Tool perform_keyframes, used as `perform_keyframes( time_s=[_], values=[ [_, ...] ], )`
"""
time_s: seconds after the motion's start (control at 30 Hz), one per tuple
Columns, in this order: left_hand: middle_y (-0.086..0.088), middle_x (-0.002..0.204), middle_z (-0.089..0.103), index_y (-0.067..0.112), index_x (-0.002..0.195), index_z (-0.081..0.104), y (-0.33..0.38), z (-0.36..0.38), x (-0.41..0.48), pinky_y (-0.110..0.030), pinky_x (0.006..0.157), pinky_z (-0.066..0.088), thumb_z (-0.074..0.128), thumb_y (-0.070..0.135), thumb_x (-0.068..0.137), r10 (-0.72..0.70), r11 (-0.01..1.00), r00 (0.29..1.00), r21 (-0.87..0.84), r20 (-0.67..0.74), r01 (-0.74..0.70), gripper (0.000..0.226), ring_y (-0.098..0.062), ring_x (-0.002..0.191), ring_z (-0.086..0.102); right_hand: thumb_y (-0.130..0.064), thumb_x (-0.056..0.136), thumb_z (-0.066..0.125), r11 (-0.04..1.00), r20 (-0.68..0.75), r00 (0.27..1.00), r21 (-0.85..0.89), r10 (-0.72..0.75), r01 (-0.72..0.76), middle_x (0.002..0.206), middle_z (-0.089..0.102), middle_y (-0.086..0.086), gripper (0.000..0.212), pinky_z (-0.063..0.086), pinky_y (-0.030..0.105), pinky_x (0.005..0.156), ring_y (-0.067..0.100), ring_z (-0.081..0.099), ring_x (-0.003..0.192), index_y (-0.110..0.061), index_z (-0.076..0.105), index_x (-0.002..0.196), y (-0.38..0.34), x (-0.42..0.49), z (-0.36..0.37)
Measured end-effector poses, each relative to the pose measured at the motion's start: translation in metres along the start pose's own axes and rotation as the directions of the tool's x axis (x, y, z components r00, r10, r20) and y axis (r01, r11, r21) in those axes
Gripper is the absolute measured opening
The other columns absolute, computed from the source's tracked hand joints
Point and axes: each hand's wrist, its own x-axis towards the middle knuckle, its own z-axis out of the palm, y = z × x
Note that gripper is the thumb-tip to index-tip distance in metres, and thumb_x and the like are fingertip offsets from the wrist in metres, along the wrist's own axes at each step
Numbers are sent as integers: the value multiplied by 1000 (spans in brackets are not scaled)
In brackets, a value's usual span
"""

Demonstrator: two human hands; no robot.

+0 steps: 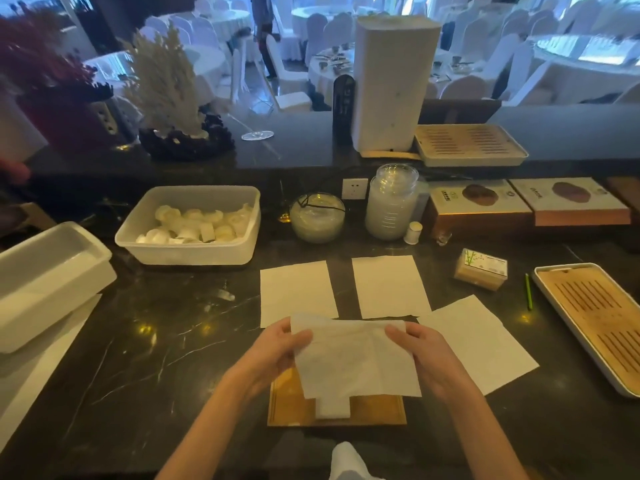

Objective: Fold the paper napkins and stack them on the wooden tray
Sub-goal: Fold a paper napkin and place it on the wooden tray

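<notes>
Three unfolded napkins lie flat on the dark marble desk [156, 341], higher in the frame than the hands. The left sheet [298, 292] and the middle sheet [389, 285] sit side by side with a strip of desk between them, their long axes running up the frame. The right sheet [481, 341] sits lower and is turned askew toward the lower right.

Around them stand a plastic tub [194, 252] of white rolled pieces at centre left, a white box [45, 271] at the left edge, a low glass jar [317, 220] and a tall glass jar [391, 206] at centre. To the right are a small packet [481, 273], a green pencil [528, 291] and a slatted tray [595, 320] at the right edge.

At lower centre the held napkin [353, 362] hangs in front of the wooden tray [377, 410] and hides the tray's upper part. Its long axis runs left to right, and its lower edge droops over the tray. The left hand [277, 351] pinches its upper left corner and the right hand [426, 358] its upper right corner; each grip is narrow, thumb on top of the paper. A folded napkin [332, 408] lies on the tray, only its lower end showing under the held sheet, so its long axis cannot be told. The tray's own long axis runs left to right
</notes>
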Motion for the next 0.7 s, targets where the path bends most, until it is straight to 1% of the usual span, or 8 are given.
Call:
perform_keyframes(
  time_s=[0.1,0.23,0.27,0.33,0.47,0.53,0.6,0.7],
  values=[
    [-7,124,71,21,124,63,16,-8,-8,-53,95,57,74,15,89,23,987,999,162,-31,-18,38,-25,112,71,-43,85,75,1000,11,1000,16,-3,3,94,78,2,32,61,31,67,22,77,89,-21,72,107,-4,0,8],
    [-5,123,73,29,129,53,33,-21,-18,-51,98,57,78,10,84,28,967,998,252,57,-42,55,-24,112,72,-40,85,76,998,32,999,64,22,-24,93,78,3,32,61,32,67,23,77,88,-19,69,109,-12,-4,12],
    [-6,122,73,30,129,53,36,-22,-19,-50,98,57,78,9,84,29,961,997,273,69,-47,56,-24,111,72,-39,86,76,998,31,999,61,29,-31,93,78,2,31,61,32,67,23,77,88,-20,69,110,-14,-6,12],
    [-6,119,75,25,126,56,38,-22,-20,-48,97,58,74,7,87,62,950,997,304,54,-75,46,-23,109,73,-34,89,74,999,41,999,33,21,-23,94,78,0,27,61,28,65,19,77,90,-20,69,111,-16,-8,8],
    [-3,112,76,16,113,70,39,-19,-21,-40,98,57,69,8,92,199,921,979,351,-42,-172,23,-16,107,72,-19,92,70,997,16,998,-57,-53,53,100,78,-10,18,58,15,61,4,73,93,-27,75,108,-24,-13,-4],
    [0,109,77,17,107,76,37,-15,-22,-34,96,57,67,9,94,286,905,957,341,-48,-253,18,-13,106,72,-16,95,66,995,-4,997,-73,-73,72,98,78,-11,18,60,18,67,8,73,96,-27,78,101,-27,-12,-8],
    [5,106,79,22,103,79,37,-10,-24,-27,92,59,61,3,96,396,876,917,319,-52,-360,26,-9,107,71,-12,97,63,993,-15,996,-70,-93,92,94,78,-10,23,61,22,72,13,72,97,-27,81,94,-30,-10,-12],
    [6,109,78,21,106,77,40,-7,-28,-23,85,61,52,-7,98,501,826,866,295,8,-481,38,-12,113,69,-8,96,62,986,-3,989,-81,-149,149,89,77,-12,35,59,18,64,7,73,93,-35,82,85,-38,-8,-14]
  ],
)
